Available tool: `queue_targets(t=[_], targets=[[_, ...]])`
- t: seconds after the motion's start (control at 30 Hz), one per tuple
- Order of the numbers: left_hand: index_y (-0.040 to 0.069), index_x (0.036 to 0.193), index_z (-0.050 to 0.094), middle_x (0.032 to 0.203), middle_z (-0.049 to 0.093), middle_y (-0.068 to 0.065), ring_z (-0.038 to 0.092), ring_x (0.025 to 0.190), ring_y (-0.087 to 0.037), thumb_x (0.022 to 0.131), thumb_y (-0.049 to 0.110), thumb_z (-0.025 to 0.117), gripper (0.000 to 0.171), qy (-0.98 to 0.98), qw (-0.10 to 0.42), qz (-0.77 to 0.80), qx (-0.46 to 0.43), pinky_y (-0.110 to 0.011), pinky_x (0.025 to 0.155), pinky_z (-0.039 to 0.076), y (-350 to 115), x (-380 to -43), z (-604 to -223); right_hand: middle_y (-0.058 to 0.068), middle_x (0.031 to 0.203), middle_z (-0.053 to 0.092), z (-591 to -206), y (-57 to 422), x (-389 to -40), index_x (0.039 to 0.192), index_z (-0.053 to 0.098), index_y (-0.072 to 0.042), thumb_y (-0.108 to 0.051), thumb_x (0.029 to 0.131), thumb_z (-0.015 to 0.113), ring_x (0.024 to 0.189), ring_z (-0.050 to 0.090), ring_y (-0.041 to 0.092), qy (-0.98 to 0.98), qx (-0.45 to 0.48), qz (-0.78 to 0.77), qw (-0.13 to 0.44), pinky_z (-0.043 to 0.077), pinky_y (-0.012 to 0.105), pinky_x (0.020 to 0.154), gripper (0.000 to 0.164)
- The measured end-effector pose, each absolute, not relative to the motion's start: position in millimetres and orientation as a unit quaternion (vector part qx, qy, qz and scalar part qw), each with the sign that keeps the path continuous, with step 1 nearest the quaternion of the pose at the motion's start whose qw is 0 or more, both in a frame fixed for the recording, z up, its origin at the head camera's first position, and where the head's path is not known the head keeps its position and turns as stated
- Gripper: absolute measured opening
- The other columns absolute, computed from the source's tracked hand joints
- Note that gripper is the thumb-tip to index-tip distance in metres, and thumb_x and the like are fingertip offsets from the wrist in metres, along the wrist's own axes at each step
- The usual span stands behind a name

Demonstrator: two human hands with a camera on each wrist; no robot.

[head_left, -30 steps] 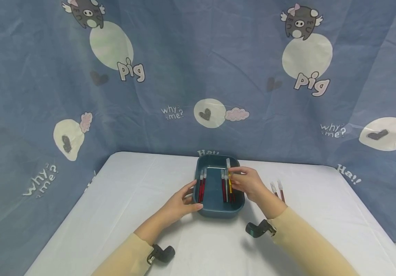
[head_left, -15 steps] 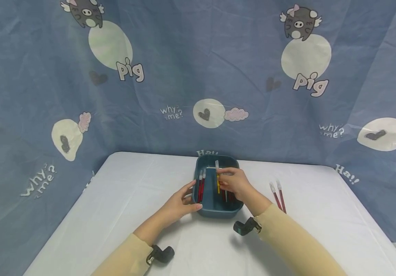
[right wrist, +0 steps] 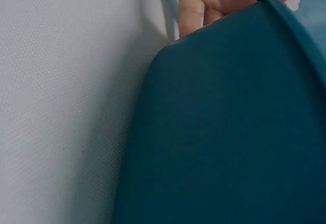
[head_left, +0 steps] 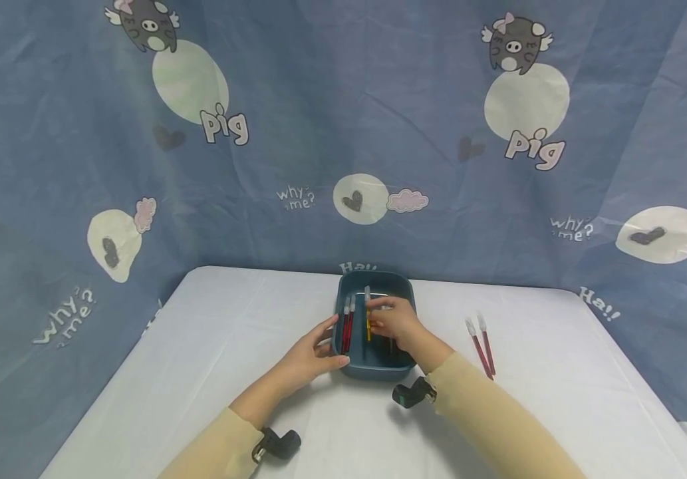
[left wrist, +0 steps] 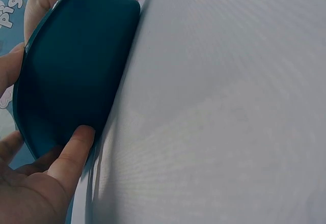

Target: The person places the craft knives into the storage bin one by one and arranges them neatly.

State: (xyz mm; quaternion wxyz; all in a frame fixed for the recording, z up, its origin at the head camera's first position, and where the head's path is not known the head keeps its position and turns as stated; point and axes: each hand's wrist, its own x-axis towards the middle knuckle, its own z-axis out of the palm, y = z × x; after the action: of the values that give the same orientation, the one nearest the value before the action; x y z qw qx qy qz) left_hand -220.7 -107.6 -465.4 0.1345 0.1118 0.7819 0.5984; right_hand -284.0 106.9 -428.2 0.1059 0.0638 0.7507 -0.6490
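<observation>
A dark teal box (head_left: 376, 374) stands on the white table. My left hand (head_left: 307, 356) rests against its near left corner, fingers along the left wall and thumb at the front; the left wrist view shows that thumb (left wrist: 76, 150) touching the outer wall. My right hand (head_left: 400, 322) reaches inside the box and pinches a yellow pen (head_left: 369, 332) with a clear cap. The yellow pen points away from me, over the middle of the box. Two red pens (head_left: 348, 329) with clear caps lie along the left inside. Other pens under my right hand are mostly hidden.
Two more red pens (head_left: 487, 346) with whitish caps lie on the white tablecloth (head_left: 558, 372) right of the box. A blue printed curtain (head_left: 295, 120) hangs behind the table. Each wrist carries a black camera (head_left: 280, 444).
My right hand has moved left inside the box, carrying the yellow pen from the right side to the middle. The left hand has stayed against the box.
</observation>
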Motion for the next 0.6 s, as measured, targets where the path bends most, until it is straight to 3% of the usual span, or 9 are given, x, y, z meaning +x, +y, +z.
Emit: queue_targets(t=[0.6], targets=[[0.028, 0.159, 0.026, 0.156, 0.038, -0.019, 0.043, 0.139, -0.039, 0.088, 0.029, 0.079, 0.089, 0.781, 0.136, 0.6, 0.11, -0.05, 0.106, 0.044, -108, -221, -466, 0.017, 0.103, 0.068, -436, 94, -290, 0.12, 0.068, 0.003, 0.003, 0.093, 0.065, 0.079, 0.071, 0.02, 0.777, 0.059, -0.608, 0.149, 0.061, 0.034, 0.072, 0.027]])
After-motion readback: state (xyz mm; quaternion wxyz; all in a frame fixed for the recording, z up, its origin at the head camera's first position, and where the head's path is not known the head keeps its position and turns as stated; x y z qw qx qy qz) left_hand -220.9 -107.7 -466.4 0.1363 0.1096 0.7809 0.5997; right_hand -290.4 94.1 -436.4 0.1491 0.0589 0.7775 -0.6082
